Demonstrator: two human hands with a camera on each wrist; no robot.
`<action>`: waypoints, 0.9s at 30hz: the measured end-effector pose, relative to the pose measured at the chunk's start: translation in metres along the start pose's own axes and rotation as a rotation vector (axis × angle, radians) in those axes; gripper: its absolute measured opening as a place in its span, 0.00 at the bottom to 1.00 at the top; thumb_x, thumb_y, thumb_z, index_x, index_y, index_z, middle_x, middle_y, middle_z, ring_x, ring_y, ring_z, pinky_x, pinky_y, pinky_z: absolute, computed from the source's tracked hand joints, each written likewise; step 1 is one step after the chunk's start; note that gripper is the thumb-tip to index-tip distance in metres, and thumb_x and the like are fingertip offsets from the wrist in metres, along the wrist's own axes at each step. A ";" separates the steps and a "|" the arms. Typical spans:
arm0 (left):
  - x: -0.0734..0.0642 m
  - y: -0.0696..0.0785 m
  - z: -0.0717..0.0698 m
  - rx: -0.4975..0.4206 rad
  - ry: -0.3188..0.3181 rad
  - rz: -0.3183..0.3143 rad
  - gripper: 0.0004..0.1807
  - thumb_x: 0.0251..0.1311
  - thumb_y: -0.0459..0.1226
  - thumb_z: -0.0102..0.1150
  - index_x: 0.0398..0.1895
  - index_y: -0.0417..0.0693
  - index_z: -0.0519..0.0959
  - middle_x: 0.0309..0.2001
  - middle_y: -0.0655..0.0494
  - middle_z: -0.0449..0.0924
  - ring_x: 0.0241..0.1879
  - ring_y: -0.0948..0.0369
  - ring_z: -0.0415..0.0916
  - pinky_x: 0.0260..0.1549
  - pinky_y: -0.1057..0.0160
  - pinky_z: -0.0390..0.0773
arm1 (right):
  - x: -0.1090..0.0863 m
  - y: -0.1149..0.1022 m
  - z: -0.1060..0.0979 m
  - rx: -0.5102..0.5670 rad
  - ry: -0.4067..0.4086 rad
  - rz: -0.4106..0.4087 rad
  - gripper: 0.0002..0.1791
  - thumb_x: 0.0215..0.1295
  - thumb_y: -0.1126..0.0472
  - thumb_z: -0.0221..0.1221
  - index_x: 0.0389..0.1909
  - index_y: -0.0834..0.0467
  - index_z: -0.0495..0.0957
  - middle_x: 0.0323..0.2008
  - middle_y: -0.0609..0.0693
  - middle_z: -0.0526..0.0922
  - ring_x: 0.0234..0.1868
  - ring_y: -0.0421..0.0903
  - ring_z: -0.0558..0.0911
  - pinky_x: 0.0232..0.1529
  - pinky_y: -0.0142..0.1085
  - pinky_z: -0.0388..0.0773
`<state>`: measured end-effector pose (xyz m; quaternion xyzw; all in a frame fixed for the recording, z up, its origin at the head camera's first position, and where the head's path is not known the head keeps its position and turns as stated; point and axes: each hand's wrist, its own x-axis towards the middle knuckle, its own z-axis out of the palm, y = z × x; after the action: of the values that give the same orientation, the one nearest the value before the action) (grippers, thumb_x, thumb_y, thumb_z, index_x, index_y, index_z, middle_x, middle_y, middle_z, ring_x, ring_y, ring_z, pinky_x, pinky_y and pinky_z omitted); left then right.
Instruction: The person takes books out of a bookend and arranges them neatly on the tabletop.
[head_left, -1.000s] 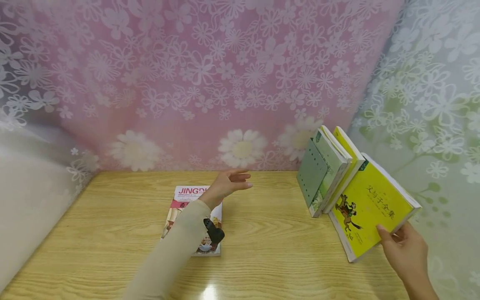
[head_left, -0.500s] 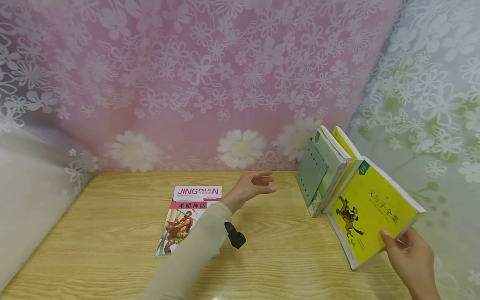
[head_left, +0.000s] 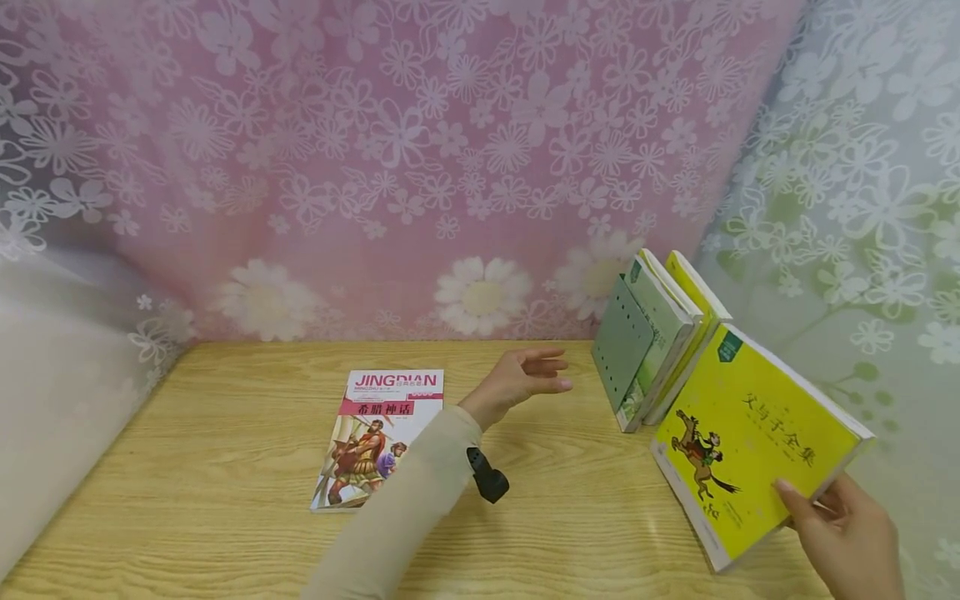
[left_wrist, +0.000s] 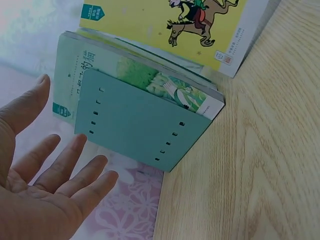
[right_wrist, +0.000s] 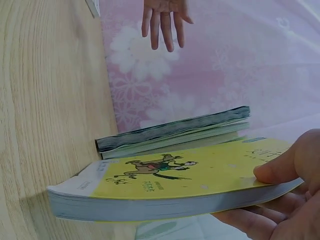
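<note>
The right hand [head_left: 847, 533] gripped the yellow book [head_left: 757, 442], tilted near the bench's [head_left: 570, 517] right edge beside the standing books [head_left: 663, 321], the left hand [head_left: 517, 383] being open and empty; the step, apparently positioning the yellow book, called for steady support next.

Right hand [head_left: 851, 533] partly hidden behind yellow book [head_left: 757, 450].

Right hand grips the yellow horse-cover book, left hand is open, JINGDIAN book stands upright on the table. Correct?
One error: the JINGDIAN book lies flat on the table, per the head view. The right hand does grip the yellow horse-cover book, and the left hand is open.
</note>
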<state>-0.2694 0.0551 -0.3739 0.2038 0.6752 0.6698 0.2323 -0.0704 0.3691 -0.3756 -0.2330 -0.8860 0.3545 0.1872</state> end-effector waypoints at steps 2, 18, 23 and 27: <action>0.000 0.001 0.001 0.000 -0.002 0.003 0.31 0.57 0.37 0.67 0.65 0.60 0.71 0.62 0.52 0.74 0.63 0.57 0.68 0.63 0.48 0.66 | -0.003 -0.003 -0.001 0.000 -0.014 0.029 0.23 0.67 0.62 0.58 0.58 0.70 0.68 0.38 0.70 0.82 0.19 0.27 0.76 0.20 0.30 0.79; 0.011 0.000 0.024 -0.151 -0.086 0.054 0.33 0.59 0.33 0.64 0.67 0.63 0.69 0.63 0.54 0.72 0.63 0.55 0.69 0.60 0.56 0.71 | -0.016 -0.016 -0.004 0.152 -0.179 -0.041 0.27 0.69 0.60 0.57 0.63 0.68 0.63 0.34 0.36 0.83 0.28 0.34 0.84 0.29 0.36 0.84; 0.013 -0.004 0.032 -0.176 -0.109 0.041 0.33 0.59 0.33 0.64 0.66 0.65 0.69 0.62 0.59 0.74 0.62 0.59 0.69 0.61 0.54 0.70 | -0.018 -0.018 -0.003 0.210 -0.243 -0.074 0.26 0.69 0.58 0.57 0.64 0.62 0.64 0.34 0.22 0.78 0.31 0.35 0.84 0.30 0.37 0.84; 0.012 -0.006 0.035 -0.178 -0.127 0.046 0.33 0.59 0.33 0.64 0.66 0.68 0.69 0.62 0.60 0.73 0.62 0.59 0.70 0.60 0.55 0.70 | -0.017 -0.021 -0.002 0.254 -0.278 -0.103 0.24 0.69 0.59 0.57 0.63 0.56 0.66 0.36 0.23 0.79 0.32 0.36 0.85 0.30 0.36 0.84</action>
<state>-0.2584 0.0910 -0.3806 0.2398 0.5922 0.7180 0.2762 -0.0616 0.3473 -0.3623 -0.1107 -0.8623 0.4820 0.1089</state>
